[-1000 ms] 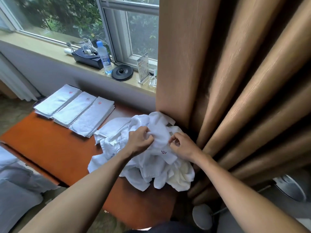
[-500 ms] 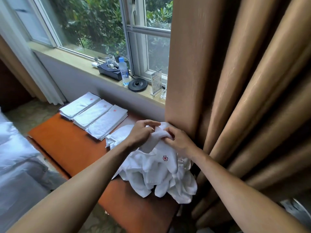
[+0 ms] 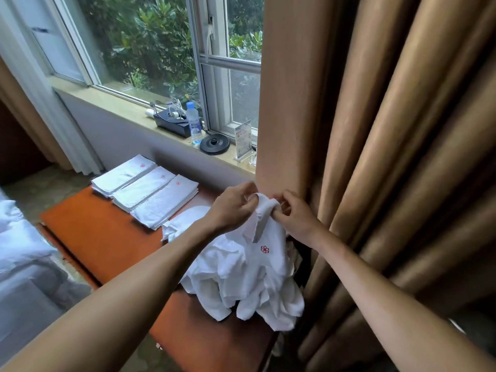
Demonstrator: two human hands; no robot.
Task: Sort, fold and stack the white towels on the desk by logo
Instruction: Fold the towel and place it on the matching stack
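Fingers of left hand [image 3: 233,208] and right hand [image 3: 292,218] are pinching one towel [image 3: 265,237] by its top edge, holding it above the pile [image 3: 241,285] at the right of the table [image 3: 107,237]; sliding apart toward the corners should spread it.

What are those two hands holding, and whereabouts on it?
Both the left hand and right hand pinch one white towel by its top edge, lifting it from the pile.

Hotel guest room. White-sheeted bed [image 3: 24,264] at left; heavy tan curtains [image 3: 389,130] beside the window [image 3: 150,49]; sill [image 3: 126,107] carrying a water bottle [image 3: 193,124], kettle base [image 3: 214,144] and card stand [image 3: 243,139]; logo-marked white towels [image 3: 150,194] stacked on the orange tabletop [image 3: 107,237].
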